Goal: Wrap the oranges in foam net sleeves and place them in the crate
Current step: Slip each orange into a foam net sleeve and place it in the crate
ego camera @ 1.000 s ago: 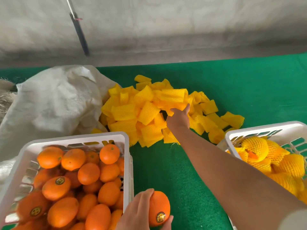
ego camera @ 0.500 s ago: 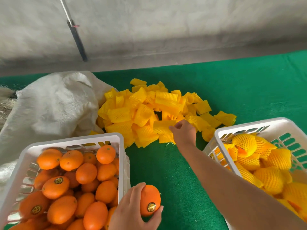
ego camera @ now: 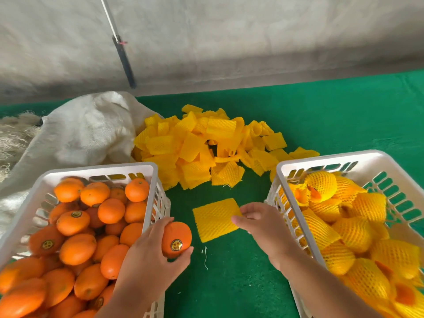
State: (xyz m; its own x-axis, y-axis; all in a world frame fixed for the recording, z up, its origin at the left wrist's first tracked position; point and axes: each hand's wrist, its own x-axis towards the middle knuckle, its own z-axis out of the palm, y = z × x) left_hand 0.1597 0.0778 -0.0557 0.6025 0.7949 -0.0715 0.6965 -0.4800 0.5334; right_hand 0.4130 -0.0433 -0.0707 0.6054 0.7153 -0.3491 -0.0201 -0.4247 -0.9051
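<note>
A: Status entry. We have the left hand (ego camera: 146, 253) curled round one bare orange (ego camera: 176, 239), held just off the right wall of the left crate (ego camera: 101, 169). Sticker faces up.

B: And the right hand (ego camera: 259, 222)?

A: It pinches the right edge of a single flat foam sleeve (ego camera: 215, 219), which hangs over the green mat (ego camera: 229, 283) between the two crates. We cannot tell whether the sleeve touches the mat. It is unopened; the orange is not in it yet.

B: Done so far?

A: The right crate (ego camera: 330, 157) holds a good layer of wrapped oranges (ego camera: 321, 183), each in yellow netting. We judge it perhaps partly filled; its near end runs out of view.

B: Left to do?

A: Plenty. The left crate is heaped with unwrapped oranges (ego camera: 75, 249), and the sleeve pile (ego camera: 206, 145) beyond is large, spilling from the white sack (ego camera: 85, 131).

B: So where in the cycle?

A: We judge it mid-cycle: fruit and sleeve both in hand, near each other but apart. Next we would need the sleeve opened and drawn over the orange, then set into the right crate.
</note>
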